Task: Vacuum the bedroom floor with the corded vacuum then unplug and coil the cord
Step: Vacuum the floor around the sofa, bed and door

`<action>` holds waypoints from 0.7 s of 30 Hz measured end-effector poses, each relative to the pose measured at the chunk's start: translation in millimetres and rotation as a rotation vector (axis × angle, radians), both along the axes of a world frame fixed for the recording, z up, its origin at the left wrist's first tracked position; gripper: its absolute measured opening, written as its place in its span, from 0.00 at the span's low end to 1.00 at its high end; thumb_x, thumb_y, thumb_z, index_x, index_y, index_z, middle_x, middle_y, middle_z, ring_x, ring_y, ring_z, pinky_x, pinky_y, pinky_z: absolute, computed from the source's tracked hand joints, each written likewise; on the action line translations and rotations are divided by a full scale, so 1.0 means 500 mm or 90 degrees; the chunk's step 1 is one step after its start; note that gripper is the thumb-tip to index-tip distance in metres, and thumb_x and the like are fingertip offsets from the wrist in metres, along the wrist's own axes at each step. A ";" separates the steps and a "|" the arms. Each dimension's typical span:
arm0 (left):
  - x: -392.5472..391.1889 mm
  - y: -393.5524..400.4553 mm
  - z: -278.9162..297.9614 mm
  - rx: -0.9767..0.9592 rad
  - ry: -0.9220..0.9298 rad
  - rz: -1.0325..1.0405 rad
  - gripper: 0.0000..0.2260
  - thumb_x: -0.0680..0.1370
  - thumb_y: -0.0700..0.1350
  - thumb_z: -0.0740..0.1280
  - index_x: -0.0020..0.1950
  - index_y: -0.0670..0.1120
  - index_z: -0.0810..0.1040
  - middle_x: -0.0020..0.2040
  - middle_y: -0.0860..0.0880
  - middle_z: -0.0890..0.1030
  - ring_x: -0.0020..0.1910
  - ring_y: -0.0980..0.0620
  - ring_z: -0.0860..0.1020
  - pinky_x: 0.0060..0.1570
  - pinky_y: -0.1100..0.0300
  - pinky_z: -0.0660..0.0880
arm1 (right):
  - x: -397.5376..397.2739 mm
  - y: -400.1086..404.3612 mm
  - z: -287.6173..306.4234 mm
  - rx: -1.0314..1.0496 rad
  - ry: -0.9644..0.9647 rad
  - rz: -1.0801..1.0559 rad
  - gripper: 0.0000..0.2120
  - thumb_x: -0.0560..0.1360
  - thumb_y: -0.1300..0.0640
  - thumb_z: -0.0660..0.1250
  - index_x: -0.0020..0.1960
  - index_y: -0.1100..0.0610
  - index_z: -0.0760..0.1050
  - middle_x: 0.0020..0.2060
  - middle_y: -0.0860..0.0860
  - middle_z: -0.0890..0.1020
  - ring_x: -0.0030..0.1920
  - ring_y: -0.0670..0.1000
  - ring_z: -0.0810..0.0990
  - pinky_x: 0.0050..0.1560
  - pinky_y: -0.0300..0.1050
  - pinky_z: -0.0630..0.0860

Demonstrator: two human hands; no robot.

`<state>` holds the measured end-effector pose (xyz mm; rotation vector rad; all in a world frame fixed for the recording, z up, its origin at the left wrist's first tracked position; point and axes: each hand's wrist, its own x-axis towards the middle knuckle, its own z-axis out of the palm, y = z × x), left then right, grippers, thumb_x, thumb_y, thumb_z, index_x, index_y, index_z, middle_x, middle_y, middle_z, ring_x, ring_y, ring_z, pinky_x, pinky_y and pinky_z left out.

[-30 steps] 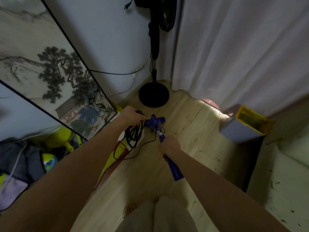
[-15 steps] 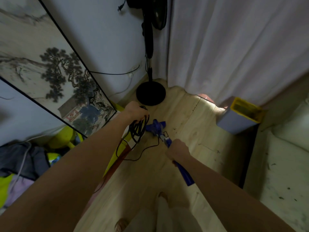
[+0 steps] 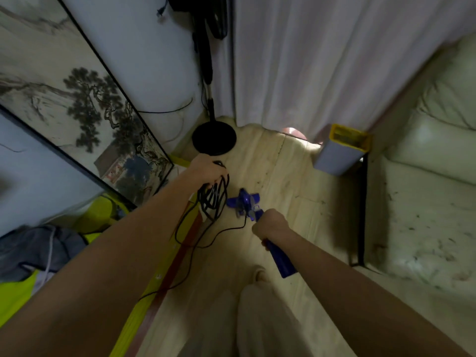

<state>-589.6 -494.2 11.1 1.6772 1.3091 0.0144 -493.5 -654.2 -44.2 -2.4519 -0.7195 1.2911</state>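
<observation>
While I look down from the head camera, my left hand (image 3: 210, 170) is curled tight round a bundle of black cord (image 3: 213, 199), the loops hanging below the fist over the wooden floor (image 3: 288, 181). One loose strand trails from the bundle, runs right to the vacuum and also drops back toward the near left, across a yellow and red strip on the floor. My right hand (image 3: 270, 224) is closed in a fist round the handle of the blue corded vacuum (image 3: 257, 217); the blue handle end sticks out of the fist toward me, and the blue head sits on the floor just beyond the knuckles, just right of the hanging cord loops.

Farther off, the round black base of a pedestal fan (image 3: 213, 139) stands in the corner, its pole rising against the wall, close behind my left hand. White curtains (image 3: 322, 60) hang along the far wall, and a grey bin with a yellow rim (image 3: 340, 150) lies tipped at the foot of them, to the far right of the vacuum. A pale sofa or mattress (image 3: 425, 189), I cannot say which in this dim light, fills the right side. A framed ink painting of pine trees (image 3: 77, 99) leans on the left wall, with crumpled clothes (image 3: 38, 248) heaped below it. My own leg and foot show at the near edge.
</observation>
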 end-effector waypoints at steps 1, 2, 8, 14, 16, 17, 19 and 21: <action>-0.023 -0.012 -0.004 -0.003 0.003 -0.006 0.12 0.76 0.40 0.69 0.33 0.39 0.75 0.27 0.45 0.73 0.24 0.52 0.68 0.25 0.61 0.68 | -0.019 -0.013 0.004 -0.009 0.024 -0.039 0.02 0.75 0.66 0.60 0.45 0.61 0.69 0.34 0.56 0.74 0.28 0.52 0.75 0.25 0.43 0.73; -0.041 -0.023 -0.008 -0.008 0.005 -0.011 0.11 0.75 0.40 0.69 0.33 0.39 0.75 0.27 0.45 0.73 0.24 0.52 0.68 0.24 0.62 0.68 | -0.032 -0.025 0.008 -0.016 0.039 -0.074 0.02 0.76 0.66 0.60 0.46 0.62 0.70 0.34 0.57 0.75 0.27 0.52 0.74 0.23 0.42 0.71; -0.081 -0.055 -0.005 -0.012 -0.014 -0.038 0.13 0.76 0.40 0.69 0.31 0.41 0.74 0.28 0.46 0.72 0.23 0.52 0.68 0.24 0.63 0.67 | -0.092 -0.069 -0.006 -0.007 0.061 -0.196 0.04 0.75 0.67 0.61 0.50 0.64 0.71 0.34 0.57 0.76 0.26 0.52 0.74 0.23 0.42 0.72; -0.075 -0.056 -0.008 -0.019 -0.018 -0.059 0.08 0.77 0.40 0.67 0.39 0.40 0.77 0.29 0.47 0.72 0.24 0.54 0.67 0.18 0.68 0.65 | -0.109 -0.040 -0.048 0.012 0.091 -0.252 0.06 0.76 0.66 0.62 0.52 0.64 0.71 0.36 0.57 0.77 0.27 0.51 0.75 0.26 0.43 0.74; -0.063 -0.043 -0.017 -0.026 -0.009 -0.062 0.08 0.78 0.40 0.66 0.39 0.40 0.77 0.29 0.47 0.71 0.24 0.54 0.66 0.18 0.69 0.64 | -0.086 -0.015 -0.056 0.014 0.095 -0.259 0.05 0.76 0.65 0.63 0.52 0.64 0.69 0.34 0.57 0.76 0.27 0.51 0.75 0.24 0.43 0.73; -0.056 -0.037 -0.022 -0.030 -0.005 -0.063 0.09 0.78 0.40 0.66 0.38 0.41 0.76 0.29 0.47 0.71 0.25 0.54 0.66 0.18 0.69 0.64 | -0.072 -0.001 -0.058 0.018 0.097 -0.261 0.05 0.76 0.65 0.63 0.51 0.63 0.69 0.34 0.57 0.76 0.26 0.51 0.74 0.23 0.43 0.72; -0.033 -0.019 -0.033 -0.036 0.001 -0.060 0.11 0.78 0.40 0.66 0.35 0.42 0.74 0.29 0.47 0.71 0.25 0.54 0.66 0.19 0.68 0.64 | -0.038 0.035 -0.061 0.026 0.106 -0.257 0.05 0.76 0.66 0.63 0.50 0.63 0.69 0.33 0.57 0.76 0.25 0.52 0.74 0.21 0.41 0.71; -0.011 0.005 -0.042 -0.035 0.011 -0.042 0.12 0.78 0.41 0.66 0.35 0.42 0.73 0.29 0.47 0.71 0.25 0.54 0.67 0.21 0.67 0.65 | -0.006 0.076 -0.067 0.038 0.120 -0.256 0.06 0.75 0.67 0.63 0.51 0.63 0.68 0.33 0.57 0.76 0.26 0.52 0.74 0.20 0.40 0.70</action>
